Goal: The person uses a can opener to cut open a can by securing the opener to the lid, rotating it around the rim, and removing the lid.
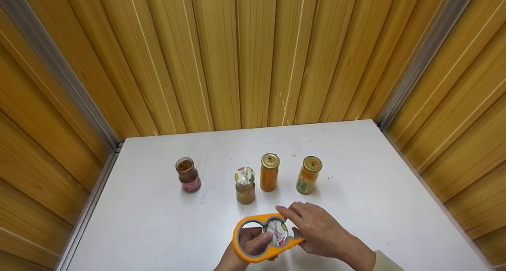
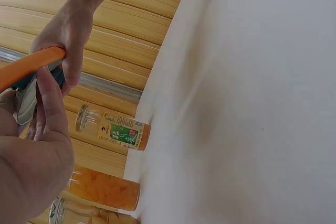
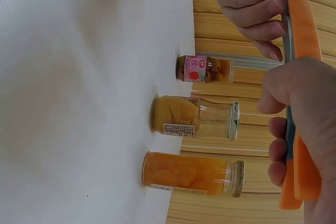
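Near the front of the table, my right hand (image 1: 322,231) grips one end of an orange jar opener (image 1: 253,258) with grey-lined round openings. A round jar lid (image 1: 278,229) with a colourful print on white shows within one opening. My left hand (image 1: 257,241) is under and through the opener, its thumb pressing on the lid's top and its fingers below. In the left wrist view the lid (image 2: 26,103) appears edge-on beside the fingers. In the right wrist view my right hand (image 3: 310,98) wraps the orange handles (image 3: 304,19).
Beyond the hands stand a lidless jar with a pink label (image 1: 191,180), a jar with a printed white lid (image 1: 245,190), a tall orange-filled jar (image 1: 269,176) and a gold-lidded jar (image 1: 307,178). Wood-patterned walls (image 1: 253,57) enclose the white table (image 1: 138,223).
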The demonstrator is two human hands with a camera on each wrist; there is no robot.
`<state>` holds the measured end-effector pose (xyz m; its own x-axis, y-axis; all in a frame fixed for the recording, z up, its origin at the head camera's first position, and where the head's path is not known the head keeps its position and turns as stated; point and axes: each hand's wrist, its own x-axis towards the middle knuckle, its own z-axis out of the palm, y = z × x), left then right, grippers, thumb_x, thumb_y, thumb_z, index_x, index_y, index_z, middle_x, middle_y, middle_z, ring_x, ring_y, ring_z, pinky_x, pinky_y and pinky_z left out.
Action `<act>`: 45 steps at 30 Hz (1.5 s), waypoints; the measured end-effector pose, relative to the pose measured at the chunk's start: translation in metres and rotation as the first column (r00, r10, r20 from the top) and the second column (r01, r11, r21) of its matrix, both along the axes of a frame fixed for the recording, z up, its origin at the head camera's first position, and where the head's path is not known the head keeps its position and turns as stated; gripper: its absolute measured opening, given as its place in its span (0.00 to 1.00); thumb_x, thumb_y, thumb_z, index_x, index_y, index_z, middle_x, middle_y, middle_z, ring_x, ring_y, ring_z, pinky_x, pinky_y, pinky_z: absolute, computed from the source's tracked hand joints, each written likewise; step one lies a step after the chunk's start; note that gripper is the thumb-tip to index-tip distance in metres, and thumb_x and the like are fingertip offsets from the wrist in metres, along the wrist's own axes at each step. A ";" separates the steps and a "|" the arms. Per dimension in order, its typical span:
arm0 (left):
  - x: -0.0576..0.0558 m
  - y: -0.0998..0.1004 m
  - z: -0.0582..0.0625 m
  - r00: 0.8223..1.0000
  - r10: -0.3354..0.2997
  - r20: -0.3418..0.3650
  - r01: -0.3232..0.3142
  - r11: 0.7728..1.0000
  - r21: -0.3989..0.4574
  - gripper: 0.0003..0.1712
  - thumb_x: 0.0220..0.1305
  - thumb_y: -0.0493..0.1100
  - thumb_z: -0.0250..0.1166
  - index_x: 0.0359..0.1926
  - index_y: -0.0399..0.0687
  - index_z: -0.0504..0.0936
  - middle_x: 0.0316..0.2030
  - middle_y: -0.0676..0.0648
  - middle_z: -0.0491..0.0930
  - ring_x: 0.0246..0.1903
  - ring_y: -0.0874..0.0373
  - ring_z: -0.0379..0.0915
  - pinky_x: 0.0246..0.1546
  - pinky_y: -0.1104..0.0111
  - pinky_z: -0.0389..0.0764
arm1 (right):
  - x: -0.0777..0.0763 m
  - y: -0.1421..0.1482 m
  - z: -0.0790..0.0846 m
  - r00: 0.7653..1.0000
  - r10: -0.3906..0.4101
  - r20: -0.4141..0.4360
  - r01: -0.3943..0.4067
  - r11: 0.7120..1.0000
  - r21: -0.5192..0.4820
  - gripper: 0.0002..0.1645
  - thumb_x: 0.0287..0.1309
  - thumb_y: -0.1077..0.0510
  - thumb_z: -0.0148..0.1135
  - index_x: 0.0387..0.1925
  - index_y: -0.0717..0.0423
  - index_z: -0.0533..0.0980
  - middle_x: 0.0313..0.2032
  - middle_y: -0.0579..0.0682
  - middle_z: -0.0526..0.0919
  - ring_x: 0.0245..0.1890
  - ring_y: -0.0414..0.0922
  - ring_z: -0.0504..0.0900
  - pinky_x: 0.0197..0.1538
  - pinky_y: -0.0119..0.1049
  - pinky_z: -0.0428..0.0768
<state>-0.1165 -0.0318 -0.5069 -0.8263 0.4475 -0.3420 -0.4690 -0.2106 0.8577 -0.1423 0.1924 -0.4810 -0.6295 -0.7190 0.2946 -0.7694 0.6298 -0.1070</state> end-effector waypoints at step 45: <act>-0.023 -0.107 -0.028 0.962 0.039 -0.272 -0.179 0.839 -0.514 0.20 0.59 0.40 0.65 0.47 0.34 0.67 0.31 0.42 0.83 0.30 0.52 0.82 0.32 0.64 0.82 | -0.006 0.013 -0.015 0.991 -0.088 0.097 0.092 0.995 -0.039 0.43 0.47 0.53 0.70 0.64 0.40 0.62 0.36 0.35 0.71 0.33 0.31 0.70 0.37 0.30 0.76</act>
